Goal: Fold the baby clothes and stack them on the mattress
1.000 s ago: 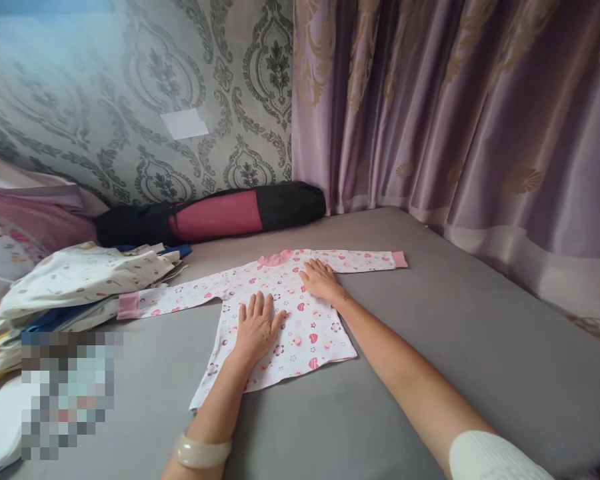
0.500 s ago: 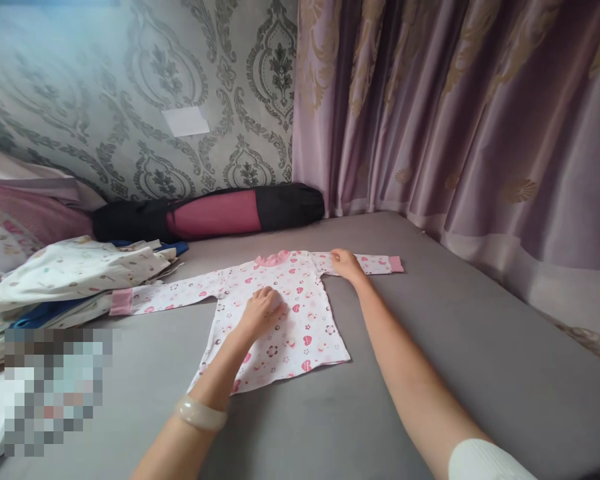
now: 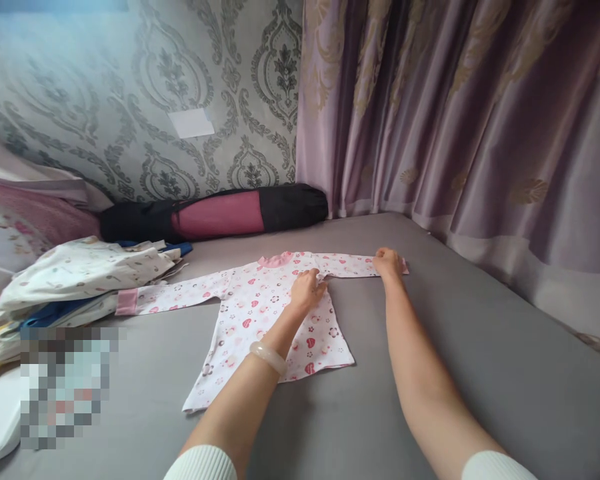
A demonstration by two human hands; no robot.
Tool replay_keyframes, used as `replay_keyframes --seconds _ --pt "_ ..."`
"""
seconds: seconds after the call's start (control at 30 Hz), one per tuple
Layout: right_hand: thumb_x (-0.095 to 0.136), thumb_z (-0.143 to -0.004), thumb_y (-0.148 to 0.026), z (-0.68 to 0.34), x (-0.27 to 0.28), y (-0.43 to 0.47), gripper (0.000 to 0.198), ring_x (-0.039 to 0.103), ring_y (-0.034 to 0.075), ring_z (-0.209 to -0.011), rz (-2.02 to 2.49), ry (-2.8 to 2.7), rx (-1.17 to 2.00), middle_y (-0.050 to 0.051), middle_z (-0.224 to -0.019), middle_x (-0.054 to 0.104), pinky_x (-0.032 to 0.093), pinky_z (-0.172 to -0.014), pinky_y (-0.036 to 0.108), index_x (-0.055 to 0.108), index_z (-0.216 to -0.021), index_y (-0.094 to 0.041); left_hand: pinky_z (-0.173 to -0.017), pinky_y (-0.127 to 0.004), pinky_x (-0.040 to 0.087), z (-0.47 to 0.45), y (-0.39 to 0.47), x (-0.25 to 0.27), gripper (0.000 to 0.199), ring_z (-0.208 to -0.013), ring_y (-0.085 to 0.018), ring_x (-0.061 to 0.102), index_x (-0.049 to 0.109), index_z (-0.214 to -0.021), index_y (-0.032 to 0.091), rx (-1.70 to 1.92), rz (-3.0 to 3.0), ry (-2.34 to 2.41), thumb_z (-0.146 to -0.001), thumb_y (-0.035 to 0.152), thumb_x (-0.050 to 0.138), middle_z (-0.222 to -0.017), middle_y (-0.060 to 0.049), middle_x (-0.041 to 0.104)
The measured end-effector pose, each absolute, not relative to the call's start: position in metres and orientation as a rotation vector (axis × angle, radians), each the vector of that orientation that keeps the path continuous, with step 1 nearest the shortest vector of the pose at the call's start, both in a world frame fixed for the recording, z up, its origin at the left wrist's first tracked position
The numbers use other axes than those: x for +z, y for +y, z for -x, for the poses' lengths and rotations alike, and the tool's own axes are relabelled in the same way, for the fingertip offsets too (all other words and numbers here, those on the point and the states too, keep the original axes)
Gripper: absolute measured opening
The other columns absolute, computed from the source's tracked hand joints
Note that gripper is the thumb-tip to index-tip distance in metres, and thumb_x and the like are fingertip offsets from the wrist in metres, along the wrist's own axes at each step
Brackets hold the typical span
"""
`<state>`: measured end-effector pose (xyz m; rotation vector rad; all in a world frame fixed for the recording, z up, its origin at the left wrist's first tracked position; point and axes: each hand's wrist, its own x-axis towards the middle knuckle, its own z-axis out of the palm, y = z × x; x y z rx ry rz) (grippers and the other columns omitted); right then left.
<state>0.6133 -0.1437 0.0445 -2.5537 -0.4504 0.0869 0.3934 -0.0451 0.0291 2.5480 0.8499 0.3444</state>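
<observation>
A small long-sleeved shirt (image 3: 250, 313), white with pink hearts and flowers, lies spread flat on a grey sheet, its pink collar away from me. My right hand (image 3: 389, 262) is closed on the right-side sleeve just short of its pink cuff, fingertips pinched together. Over the shirt's upper right part, close to the armpit, is my left hand (image 3: 307, 291). Its fingers are loosely bent, with the thumb apart; whether they press the cloth is unclear. A pale bangle (image 3: 268, 358) circles my left wrist. The other sleeve stretches left, its cuff beside a clothes pile.
Folded clothes (image 3: 80, 267) are heaped at the left, near a white object (image 3: 0, 417) and a blurred-out patch. A long black and maroon bag (image 3: 217, 215) lies along the patterned wall. Purple curtains (image 3: 430, 120) hang down the right side of the grey bed surface (image 3: 455, 320).
My right hand has slid outward along the sleeve towards its cuff. My left hand has moved right and away from me, from the shirt's middle to near the armpit.
</observation>
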Motion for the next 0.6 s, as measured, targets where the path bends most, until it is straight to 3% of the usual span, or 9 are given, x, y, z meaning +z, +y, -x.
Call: replay_keyframes --seconds 0.13,0.33,0.6 --pt "0.045 -0.088 -0.021 -0.616 0.042 -0.157 0.036 0.052 0.031 -0.118 2.583 -0.266 -0.073 0.017 -0.122 0.060 0.038 -0.095 0.048 0.062 -0.119 -0.017 -0.083 -0.031 0.046 -0.407 -0.048 0.030 0.032 -0.107 -0.023 0.056 0.056 -0.118 0.019 0.343 -2.512 0.973 -0.089 0.031 0.052 -0.115 -0.011 0.061" --pt "0.052 -0.085 -0.030 -0.619 0.036 -0.166 0.046 0.044 0.035 -0.124 2.633 -0.016 -0.102 0.024 -0.131 0.051 0.036 -0.097 0.049 0.052 -0.126 -0.009 -0.083 -0.034 0.046 -0.417 -0.052 0.031 0.033 -0.107 -0.026 0.056 0.055 -0.114 0.020 0.331 -2.548 1.028 -0.086 0.039 0.057 -0.113 -0.012 0.060" --pt "0.058 -0.080 -0.032 -0.625 0.030 -0.169 0.050 0.044 0.034 -0.124 2.671 0.016 -0.030 0.023 -0.130 0.052 0.036 -0.097 0.047 0.052 -0.126 -0.011 -0.080 -0.033 0.046 -0.422 -0.048 0.027 0.019 -0.104 -0.024 0.056 0.060 -0.099 0.020 0.331 -2.564 1.048 -0.088 0.020 0.044 -0.107 -0.011 0.062"
